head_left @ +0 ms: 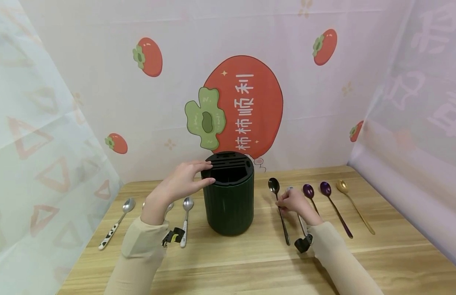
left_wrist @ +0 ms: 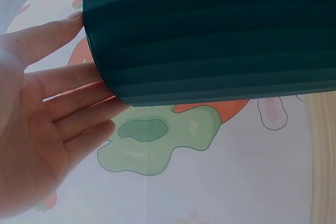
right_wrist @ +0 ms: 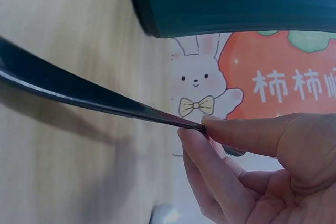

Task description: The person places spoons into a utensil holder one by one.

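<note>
A dark green ribbed utensil holder (head_left: 229,211) stands upright mid-table, its black top showing slots and a large opening. My left hand (head_left: 181,180) reaches over its left rim with fingers and thumb extended. In the left wrist view, those fingers (left_wrist: 79,80) pass partly out of sight behind the rim. To the right of the holder, my right hand (head_left: 296,203) pinches the thin neck of a black spoon (head_left: 274,185) between thumb and fingertips. Its dark handle (right_wrist: 68,85) crosses the right wrist view. A silver spoon (head_left: 301,224) lies partly hidden beneath the right hand.
Right of my right hand lie two purple spoons (head_left: 325,189) and a gold spoon (head_left: 343,187). On the left are several silver spoons with patterned handles, one with a cow-spot handle (head_left: 110,236), some behind my left wrist. A printed cloth backdrop (head_left: 169,102) rises behind the wooden table (head_left: 228,266).
</note>
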A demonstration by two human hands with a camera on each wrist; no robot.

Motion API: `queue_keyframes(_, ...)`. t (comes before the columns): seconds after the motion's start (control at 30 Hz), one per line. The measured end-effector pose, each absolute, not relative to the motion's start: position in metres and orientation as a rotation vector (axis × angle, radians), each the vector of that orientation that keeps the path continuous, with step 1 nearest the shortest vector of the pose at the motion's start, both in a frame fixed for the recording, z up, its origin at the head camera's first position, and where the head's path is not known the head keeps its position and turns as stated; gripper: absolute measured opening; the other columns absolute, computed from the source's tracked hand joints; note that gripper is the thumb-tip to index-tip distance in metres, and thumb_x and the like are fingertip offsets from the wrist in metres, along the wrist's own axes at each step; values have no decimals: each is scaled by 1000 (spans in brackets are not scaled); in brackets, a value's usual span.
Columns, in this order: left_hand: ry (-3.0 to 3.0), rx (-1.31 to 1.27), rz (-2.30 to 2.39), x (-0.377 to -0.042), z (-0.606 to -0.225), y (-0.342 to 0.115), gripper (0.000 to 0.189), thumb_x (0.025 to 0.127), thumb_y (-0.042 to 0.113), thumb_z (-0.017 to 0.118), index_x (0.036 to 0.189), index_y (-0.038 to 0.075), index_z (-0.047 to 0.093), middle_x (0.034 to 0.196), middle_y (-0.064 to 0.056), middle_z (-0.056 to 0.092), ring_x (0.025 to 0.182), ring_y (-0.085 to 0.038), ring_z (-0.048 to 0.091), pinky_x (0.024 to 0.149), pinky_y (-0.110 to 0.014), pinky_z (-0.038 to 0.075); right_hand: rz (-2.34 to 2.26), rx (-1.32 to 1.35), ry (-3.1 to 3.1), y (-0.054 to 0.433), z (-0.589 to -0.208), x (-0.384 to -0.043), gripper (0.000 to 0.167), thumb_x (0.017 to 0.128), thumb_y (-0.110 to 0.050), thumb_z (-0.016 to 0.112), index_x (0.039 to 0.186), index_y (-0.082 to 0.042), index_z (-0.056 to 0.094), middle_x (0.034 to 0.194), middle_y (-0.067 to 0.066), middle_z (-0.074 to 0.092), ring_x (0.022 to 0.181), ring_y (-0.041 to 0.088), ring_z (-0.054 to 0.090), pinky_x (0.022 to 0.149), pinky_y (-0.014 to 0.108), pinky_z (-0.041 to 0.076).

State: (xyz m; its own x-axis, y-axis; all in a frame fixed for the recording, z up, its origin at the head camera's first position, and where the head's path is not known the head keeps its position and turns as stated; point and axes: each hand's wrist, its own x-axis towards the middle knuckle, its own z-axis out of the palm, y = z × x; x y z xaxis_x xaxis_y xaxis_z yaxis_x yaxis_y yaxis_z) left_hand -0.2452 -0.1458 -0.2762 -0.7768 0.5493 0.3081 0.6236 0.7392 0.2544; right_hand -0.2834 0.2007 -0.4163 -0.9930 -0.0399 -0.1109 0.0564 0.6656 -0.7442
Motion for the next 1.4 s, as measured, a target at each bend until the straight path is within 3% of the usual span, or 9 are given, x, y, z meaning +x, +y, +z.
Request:
queue_keyframes(0.3, -2738, -917, -523, -246, -277, -146, 50, 91, 38, 62, 130, 6, 59, 133, -8, 58, 129, -27, 49, 107, -44, 40, -1380, -20, 2721, 196, -406, -280, 14, 87, -4, 65, 90, 9, 65, 78, 14, 68, 61, 14, 66, 61, 27, 58)
queue_keyframes(0.6, -2740, -919, -524, -246, -278, -147, 49, 91, 38, 61, 129, 6, 59, 132, -8, 59, 129, -27, 49, 106, -44, 40, -1457, -34, 2690, 192, -397, -276, 16, 88, -4, 63, 94, 10, 61, 80, 15, 69, 64, 13, 67, 70, 35, 59)
queue_keyframes(1.07, -2739, -911, -527, -247, -279, -147, 49, 92, 39, 60, 130, 7, 59, 133, -7, 58, 130, -26, 48, 107, -44, 40, -1486, -65, 2722, 188, -380, -269, 18, 90, -4, 61, 101, 11, 59, 90, 18, 66, 71, 16, 68, 72, 35, 59)
queue_keyframes(1.4, -2736, -914, -523, -247, -279, -147, 50, 92, 40, 60, 130, 8, 59, 133, -6, 58, 129, -26, 48, 107, -44, 40, -1508, -107, 2760, 188, -369, -264, 19, 90, -5, 61, 101, 10, 60, 89, 19, 66, 69, 14, 67, 65, 27, 59)
